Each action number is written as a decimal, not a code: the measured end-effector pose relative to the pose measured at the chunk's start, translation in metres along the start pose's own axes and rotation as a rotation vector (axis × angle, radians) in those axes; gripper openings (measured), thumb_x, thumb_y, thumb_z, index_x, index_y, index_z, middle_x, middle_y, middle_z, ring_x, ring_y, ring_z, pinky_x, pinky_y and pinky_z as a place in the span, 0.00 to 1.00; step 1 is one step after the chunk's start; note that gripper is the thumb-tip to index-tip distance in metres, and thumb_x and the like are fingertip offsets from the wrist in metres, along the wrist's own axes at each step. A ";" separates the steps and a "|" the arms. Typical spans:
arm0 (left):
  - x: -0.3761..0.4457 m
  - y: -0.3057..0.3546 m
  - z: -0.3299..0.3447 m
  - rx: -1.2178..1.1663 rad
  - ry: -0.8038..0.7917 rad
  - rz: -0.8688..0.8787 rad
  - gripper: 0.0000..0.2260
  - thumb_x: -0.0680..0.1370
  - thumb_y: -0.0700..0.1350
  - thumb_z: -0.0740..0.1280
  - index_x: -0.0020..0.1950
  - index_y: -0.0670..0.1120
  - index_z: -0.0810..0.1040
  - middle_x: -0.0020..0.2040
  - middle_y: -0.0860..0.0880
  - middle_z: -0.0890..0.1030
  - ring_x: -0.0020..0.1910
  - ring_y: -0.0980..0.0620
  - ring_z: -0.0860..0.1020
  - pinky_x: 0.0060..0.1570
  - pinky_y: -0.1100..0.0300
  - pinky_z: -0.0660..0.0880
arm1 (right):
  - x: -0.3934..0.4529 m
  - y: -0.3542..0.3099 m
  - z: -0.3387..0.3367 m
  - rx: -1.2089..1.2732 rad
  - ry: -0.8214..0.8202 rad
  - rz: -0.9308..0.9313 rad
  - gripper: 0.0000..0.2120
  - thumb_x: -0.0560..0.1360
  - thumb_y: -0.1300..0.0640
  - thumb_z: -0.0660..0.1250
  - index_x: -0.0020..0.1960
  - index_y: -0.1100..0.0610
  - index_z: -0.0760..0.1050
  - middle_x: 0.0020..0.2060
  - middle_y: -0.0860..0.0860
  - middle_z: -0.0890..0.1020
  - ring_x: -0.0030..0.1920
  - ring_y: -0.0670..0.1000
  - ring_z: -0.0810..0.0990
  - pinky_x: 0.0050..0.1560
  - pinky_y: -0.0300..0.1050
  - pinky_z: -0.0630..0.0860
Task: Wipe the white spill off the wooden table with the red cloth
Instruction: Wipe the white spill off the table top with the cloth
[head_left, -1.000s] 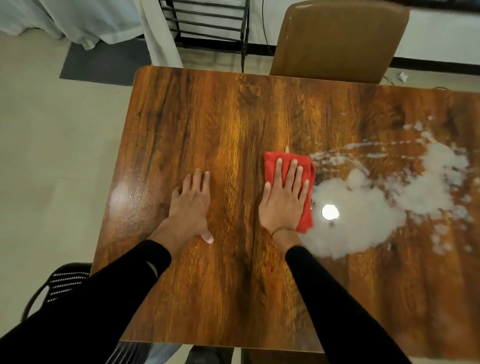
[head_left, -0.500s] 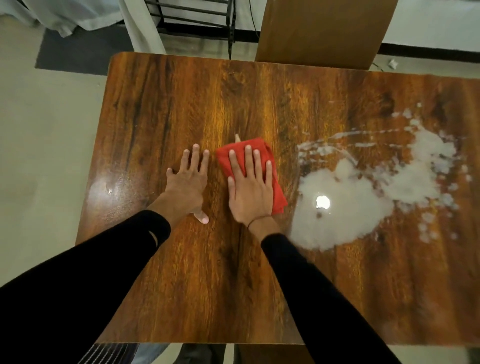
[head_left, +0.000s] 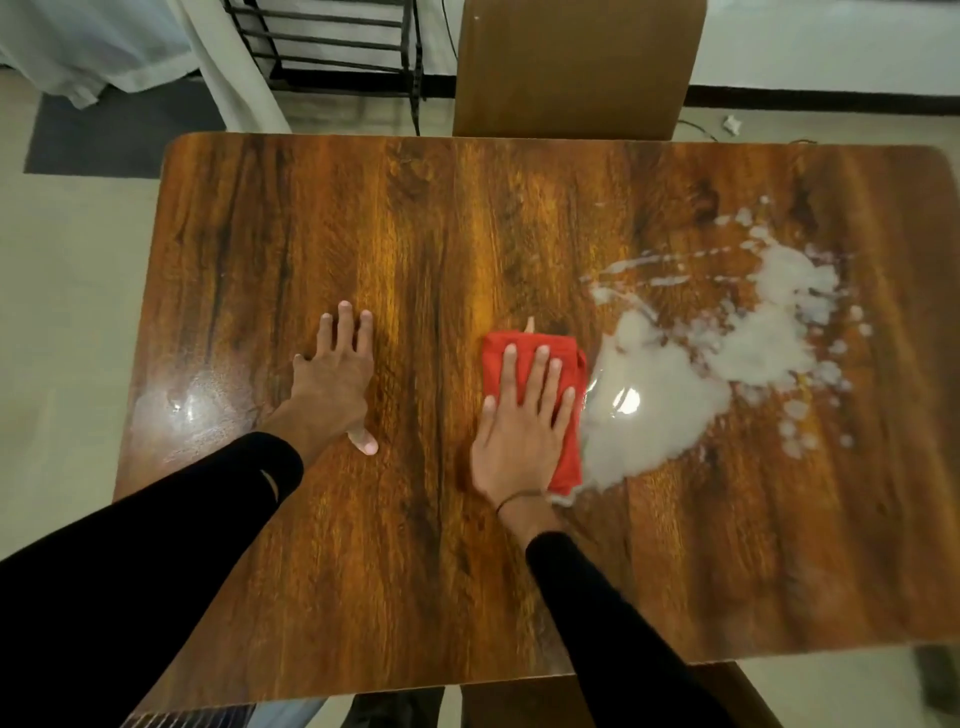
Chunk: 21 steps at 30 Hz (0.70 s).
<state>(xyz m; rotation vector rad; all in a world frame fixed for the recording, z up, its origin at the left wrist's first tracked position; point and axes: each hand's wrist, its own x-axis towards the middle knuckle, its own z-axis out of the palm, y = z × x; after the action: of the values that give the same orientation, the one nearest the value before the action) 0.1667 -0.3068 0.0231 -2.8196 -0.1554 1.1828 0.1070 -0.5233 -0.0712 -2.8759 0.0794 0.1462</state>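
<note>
Right hand (head_left: 524, 436) presses red cloth (head_left: 563, 358) beside spill (head_left: 670, 395).

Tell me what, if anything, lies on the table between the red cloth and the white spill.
Nothing visible does. The red cloth, pressed flat under the right hand, already meets the near edge of the white spill; only bare wooden table surrounds them. The left hand rests well clear on the other side.

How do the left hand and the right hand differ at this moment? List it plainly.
1. The right hand presses flat on the red cloth; the left hand lies on the bare wooden table.
2. The right hand sits at the edge of the white spill; the left hand is well clear of it, further left.
3. The right wrist wears a thin band; none shows on the left.

Both are palm down, fingers extended, with black sleeves.
</note>
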 end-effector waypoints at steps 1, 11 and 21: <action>0.000 0.001 0.000 0.003 0.004 -0.008 0.80 0.60 0.59 0.88 0.84 0.42 0.26 0.85 0.39 0.27 0.87 0.35 0.36 0.82 0.32 0.59 | -0.016 -0.006 0.004 0.006 -0.010 -0.054 0.34 0.90 0.44 0.46 0.93 0.49 0.42 0.92 0.58 0.44 0.92 0.61 0.43 0.90 0.68 0.46; 0.000 0.005 0.001 -0.031 -0.008 -0.030 0.81 0.59 0.57 0.89 0.84 0.44 0.25 0.84 0.41 0.26 0.87 0.37 0.35 0.83 0.32 0.57 | 0.079 -0.030 -0.004 -0.043 -0.061 -0.326 0.32 0.91 0.45 0.48 0.93 0.48 0.45 0.92 0.59 0.47 0.91 0.62 0.45 0.89 0.67 0.45; 0.004 -0.001 0.004 -0.032 -0.008 0.001 0.81 0.59 0.58 0.89 0.84 0.44 0.24 0.84 0.41 0.24 0.86 0.36 0.34 0.82 0.31 0.57 | 0.149 0.035 -0.030 -0.076 0.000 -0.017 0.33 0.91 0.44 0.48 0.93 0.47 0.44 0.92 0.58 0.48 0.92 0.61 0.46 0.90 0.66 0.44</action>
<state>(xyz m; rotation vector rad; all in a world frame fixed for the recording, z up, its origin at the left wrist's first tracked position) 0.1670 -0.3052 0.0176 -2.8429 -0.1743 1.2026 0.2557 -0.5714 -0.0674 -2.9520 0.0504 0.1489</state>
